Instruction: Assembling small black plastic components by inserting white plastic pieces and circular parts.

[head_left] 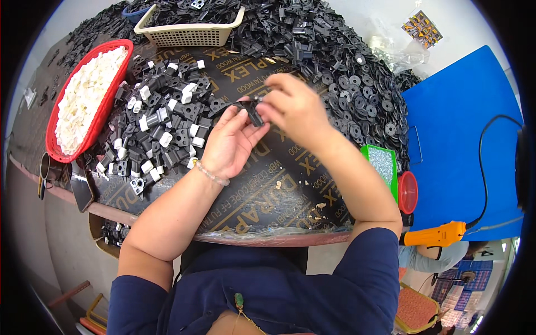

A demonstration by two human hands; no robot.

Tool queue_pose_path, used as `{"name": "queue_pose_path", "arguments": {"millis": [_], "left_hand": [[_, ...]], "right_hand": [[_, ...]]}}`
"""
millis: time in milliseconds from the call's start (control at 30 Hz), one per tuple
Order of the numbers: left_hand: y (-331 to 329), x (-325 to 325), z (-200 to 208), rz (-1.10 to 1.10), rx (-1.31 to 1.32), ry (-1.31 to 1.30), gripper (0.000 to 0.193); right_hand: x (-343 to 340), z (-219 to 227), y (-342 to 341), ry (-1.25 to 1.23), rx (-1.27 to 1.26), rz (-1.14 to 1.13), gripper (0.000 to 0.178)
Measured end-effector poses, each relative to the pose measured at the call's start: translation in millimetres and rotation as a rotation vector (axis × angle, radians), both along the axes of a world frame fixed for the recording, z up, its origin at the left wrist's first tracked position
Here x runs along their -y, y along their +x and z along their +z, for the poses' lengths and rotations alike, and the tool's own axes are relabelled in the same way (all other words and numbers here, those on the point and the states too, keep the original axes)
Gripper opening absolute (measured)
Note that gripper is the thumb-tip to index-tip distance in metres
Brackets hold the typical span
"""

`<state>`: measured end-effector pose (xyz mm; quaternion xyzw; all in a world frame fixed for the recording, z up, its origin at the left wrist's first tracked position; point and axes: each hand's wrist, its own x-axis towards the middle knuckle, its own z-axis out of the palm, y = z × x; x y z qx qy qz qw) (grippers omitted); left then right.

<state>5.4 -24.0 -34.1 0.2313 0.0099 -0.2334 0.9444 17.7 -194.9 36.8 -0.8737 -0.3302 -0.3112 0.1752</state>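
Note:
My left hand (pixel 230 142), palm up with a beaded bracelet at its wrist, holds a small black plastic part (pixel 254 116) between thumb and fingers. Over the part's right end bends my right hand (pixel 296 106), its fingertips pinched together at the part; what they grip is too small and blurred to make out. Left of my hands spreads a heap of assembled black parts with white caps (pixel 167 120). On the far right side of the table lie many black round discs (pixel 354 95).
A red basket (pixel 53 125) of white pieces stands at left, a beige basket (pixel 190 37) at the back amid black parts. To the right are a green tray (pixel 396 184) of small metal pieces, a red round dish (pixel 408 192), a blue panel (pixel 452 151) and an orange corded power tool (pixel 438 235).

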Motion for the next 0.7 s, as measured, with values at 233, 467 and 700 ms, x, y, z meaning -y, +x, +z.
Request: {"name": "queue_pose_path", "arguments": {"millis": [233, 467, 700], "left_hand": [[-1, -1, 7, -0.002, 0.051, 0.030, 0.024], [-6, 0, 10, -0.026, 0.085, 0.052, 0.027], [-8, -1, 12, -0.063, 0.125, 0.049, 0.027]], "right_hand": [[0, 16, -18, -0.005, -0.571, 0.043, 0.029], [-2, 27, -30, 0.291, -0.792, -0.052, 0.042], [1, 11, -31, 0.290, -0.597, 0.053, 0.057]]}}
